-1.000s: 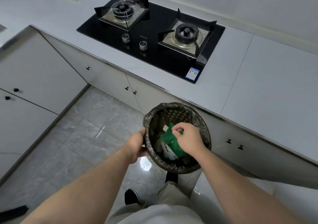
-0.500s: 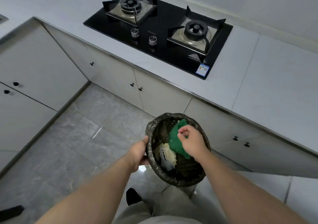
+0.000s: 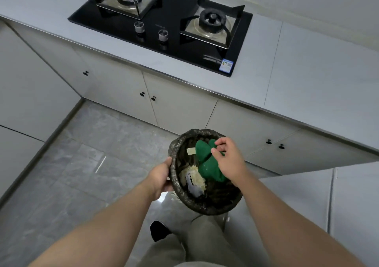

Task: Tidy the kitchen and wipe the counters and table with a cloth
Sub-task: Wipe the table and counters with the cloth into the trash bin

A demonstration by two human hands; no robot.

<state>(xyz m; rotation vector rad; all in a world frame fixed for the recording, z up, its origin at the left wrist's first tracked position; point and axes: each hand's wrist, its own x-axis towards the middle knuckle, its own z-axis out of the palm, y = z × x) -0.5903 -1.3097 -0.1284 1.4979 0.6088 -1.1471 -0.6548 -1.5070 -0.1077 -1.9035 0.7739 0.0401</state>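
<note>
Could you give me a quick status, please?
Left hand grips bin rim. Right hand pinches green cloth-like item in the bin. Nothing blocking.

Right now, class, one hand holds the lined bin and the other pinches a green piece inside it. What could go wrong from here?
1. The left hand grips the bin by one edge of its rim only; it may slip or tip, spilling the pale wrapper onto the floor.
2. The right hand pinches the green piece by a fold; lifted carelessly, it could fall outside the rim or drag other scraps out.
</note>
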